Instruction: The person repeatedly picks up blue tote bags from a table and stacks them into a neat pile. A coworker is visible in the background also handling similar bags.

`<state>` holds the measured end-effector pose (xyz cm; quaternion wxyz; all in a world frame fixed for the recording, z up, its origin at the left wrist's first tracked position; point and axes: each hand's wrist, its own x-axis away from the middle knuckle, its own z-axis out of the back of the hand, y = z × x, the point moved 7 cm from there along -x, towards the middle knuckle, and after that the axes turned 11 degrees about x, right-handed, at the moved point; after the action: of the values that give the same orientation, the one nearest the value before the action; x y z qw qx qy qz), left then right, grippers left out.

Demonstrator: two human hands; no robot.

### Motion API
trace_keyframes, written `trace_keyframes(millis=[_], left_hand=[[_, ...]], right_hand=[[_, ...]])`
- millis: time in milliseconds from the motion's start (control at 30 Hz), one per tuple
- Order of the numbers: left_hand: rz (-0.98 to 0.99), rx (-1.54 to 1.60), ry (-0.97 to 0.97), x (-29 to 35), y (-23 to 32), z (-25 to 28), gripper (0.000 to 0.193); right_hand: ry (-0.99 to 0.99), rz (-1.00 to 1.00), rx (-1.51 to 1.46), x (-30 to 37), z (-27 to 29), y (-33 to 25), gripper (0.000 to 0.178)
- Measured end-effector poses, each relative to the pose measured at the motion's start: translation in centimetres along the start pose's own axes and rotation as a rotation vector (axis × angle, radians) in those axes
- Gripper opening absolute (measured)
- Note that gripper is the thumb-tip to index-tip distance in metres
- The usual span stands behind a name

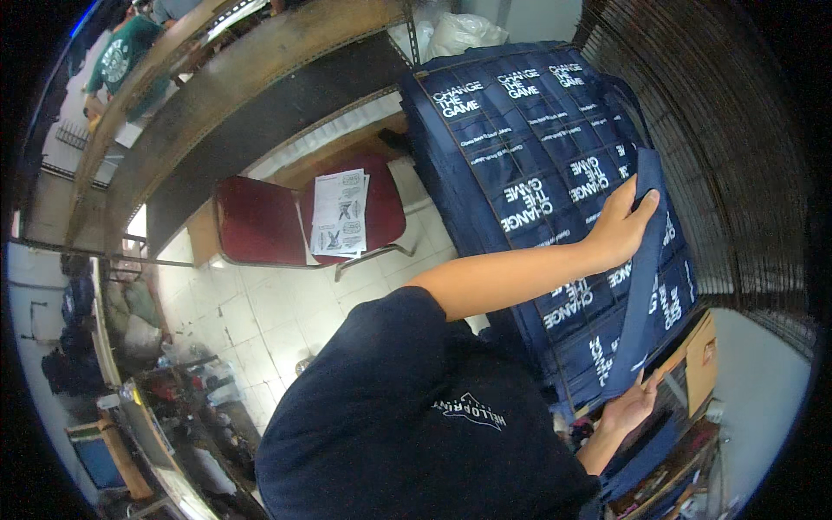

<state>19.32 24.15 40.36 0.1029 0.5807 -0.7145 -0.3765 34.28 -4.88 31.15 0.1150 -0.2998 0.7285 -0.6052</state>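
Note:
Navy fabric pieces with white print lie in rows on a wire drying rack (496,186) in front of me. A long, folded-looking navy fabric piece (637,299) stretches between my hands above the printed ones. My left hand (622,227) reaches across from the left, its fingers closed on the upper part of this piece, thumb on top. Below it, near the rack's front corner, my right hand (631,407) pinches the piece's lower end; some of its fingers are partly hidden.
Raised wire racks (719,165) stand on the right. A red chair (260,221) holds printed white sheets (340,212). White plastic bags (466,35) sit behind the rack. Metal shelving (286,78) spans the far left, with a person in green (126,61) beyond. Cluttered shelves (186,416) stand lower left.

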Motion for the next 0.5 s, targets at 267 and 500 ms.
trace_keyframes(millis=[267,500], left_hand=[[0.112,-0.073,0.136,-12.3,-1.1,11.7,0.028],[0.221,0.217,0.021,-30.0,2.9,13.6,0.020]], right_hand=[[0.035,0.216,0.283,-7.4,-14.7,-2.3,0.052],[-0.091,0.536,0.123,-18.9,-30.6,-4.0,0.064]])
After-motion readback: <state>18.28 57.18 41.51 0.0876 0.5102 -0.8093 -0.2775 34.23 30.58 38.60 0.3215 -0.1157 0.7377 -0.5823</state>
